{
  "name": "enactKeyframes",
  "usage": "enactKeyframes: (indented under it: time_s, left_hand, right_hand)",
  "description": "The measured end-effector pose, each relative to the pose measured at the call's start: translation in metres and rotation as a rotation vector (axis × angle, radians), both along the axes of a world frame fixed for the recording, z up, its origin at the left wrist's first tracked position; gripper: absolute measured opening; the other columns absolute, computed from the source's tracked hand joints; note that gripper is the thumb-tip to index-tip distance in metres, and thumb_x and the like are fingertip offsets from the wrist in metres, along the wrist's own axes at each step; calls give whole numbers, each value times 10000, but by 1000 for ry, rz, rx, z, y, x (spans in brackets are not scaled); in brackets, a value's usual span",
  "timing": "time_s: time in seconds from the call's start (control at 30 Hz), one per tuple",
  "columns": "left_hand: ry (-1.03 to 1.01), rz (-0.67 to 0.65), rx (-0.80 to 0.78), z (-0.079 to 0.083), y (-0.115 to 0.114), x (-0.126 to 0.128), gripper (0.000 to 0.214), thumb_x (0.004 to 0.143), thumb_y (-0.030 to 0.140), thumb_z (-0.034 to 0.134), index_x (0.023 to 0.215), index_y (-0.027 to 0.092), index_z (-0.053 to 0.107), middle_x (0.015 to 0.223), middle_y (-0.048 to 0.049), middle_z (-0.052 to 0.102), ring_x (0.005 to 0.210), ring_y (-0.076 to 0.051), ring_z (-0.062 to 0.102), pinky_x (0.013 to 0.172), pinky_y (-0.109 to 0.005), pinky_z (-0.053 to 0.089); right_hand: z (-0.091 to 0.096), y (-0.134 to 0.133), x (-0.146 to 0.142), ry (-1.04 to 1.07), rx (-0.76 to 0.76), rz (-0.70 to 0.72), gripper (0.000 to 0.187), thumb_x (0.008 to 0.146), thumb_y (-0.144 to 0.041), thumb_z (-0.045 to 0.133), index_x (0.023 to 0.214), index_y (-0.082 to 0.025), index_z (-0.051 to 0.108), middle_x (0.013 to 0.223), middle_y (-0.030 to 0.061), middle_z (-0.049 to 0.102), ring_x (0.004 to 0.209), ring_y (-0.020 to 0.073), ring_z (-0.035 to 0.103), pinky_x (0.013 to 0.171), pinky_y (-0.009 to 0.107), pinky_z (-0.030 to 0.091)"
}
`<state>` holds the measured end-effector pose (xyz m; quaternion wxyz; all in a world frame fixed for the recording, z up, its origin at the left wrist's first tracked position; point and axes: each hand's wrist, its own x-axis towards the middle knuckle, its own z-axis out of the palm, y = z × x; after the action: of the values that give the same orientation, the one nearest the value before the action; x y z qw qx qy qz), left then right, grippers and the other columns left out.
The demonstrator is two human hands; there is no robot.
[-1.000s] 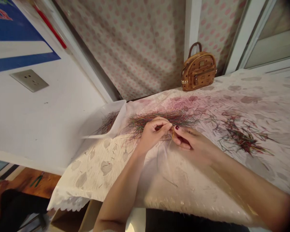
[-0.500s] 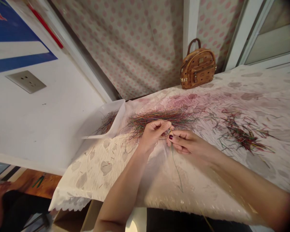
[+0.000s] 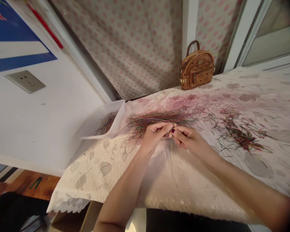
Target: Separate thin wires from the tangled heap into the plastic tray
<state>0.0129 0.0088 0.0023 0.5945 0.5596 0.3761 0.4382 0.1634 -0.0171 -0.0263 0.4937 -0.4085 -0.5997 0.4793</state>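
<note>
A long tangled pile of thin coloured strands [image 3: 163, 117] lies across a table covered with a pale leaf-patterned cloth [image 3: 116, 164]. My left hand [image 3: 156, 133] is closed in a pinch at the pile's near edge. My right hand [image 3: 189, 138], with dark red nails, pinches at the same spot, fingertip to fingertip with the left. One thin green strand [image 3: 171, 161] hangs from between the two hands and trails toward me over the cloth.
A white tray [image 3: 96, 124] holding a few strands sits at the table's left end. A looser scatter of short coloured strands [image 3: 239, 133] lies to the right. A small brown bag [image 3: 197, 69] stands at the back. Left is a white wall with a socket [image 3: 25, 81].
My hands have drawn together at the pile's edge. The right hand moved up and left toward the left one. The green strand hanging between them now trails a shorter way down.
</note>
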Motion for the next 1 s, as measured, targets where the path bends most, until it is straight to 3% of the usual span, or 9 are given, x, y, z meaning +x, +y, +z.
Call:
enactKeyframes:
  time_s: [0.4,0.57,0.63,0.73,0.83,1.0]
  left_hand:
    - [-72,-26,-66,-8,-1,5,281,740,408,777,842,147,751,761,-39,670,635,-96,570,630,-250,448]
    - [-10,106,101,-5,-2,5,247,770,410,749,807,168,715,857,-40,693,749,-120,609,684,-245,481]
    - [22,106,168,-4,-2,5,246,797,408,724,802,163,700,848,-42,696,786,-124,618,742,-251,490]
    - [42,21,130,-2,-5,5,286,824,430,694,835,146,673,829,-54,700,758,-122,637,761,-264,507]
    - [57,-60,73,-2,-9,7,317,828,450,684,838,137,633,785,-51,689,692,-118,643,713,-263,519]
    - [114,-45,101,-5,-12,10,319,846,455,652,798,151,572,691,8,604,485,-53,473,494,-201,392]
  right_hand:
    - [1,-6,-7,-77,29,-75,349,880,-334,479,556,-204,494,454,-46,420,438,95,378,486,273,282]
    - [5,1,5,-132,13,44,122,815,-297,573,738,-203,588,594,-30,542,507,114,465,522,276,354]
    - [9,4,12,-109,38,-7,121,823,-323,574,791,-210,603,619,-22,554,535,128,488,545,288,379]
    - [15,7,19,-62,90,-130,171,842,-363,573,898,-221,651,759,27,646,669,168,565,637,318,438]
    - [16,7,20,-19,107,-144,229,844,-388,592,993,-234,672,899,51,684,784,193,600,714,340,464]
    - [11,8,19,25,112,-99,158,845,-372,612,862,-218,638,758,11,603,706,161,543,662,310,427]
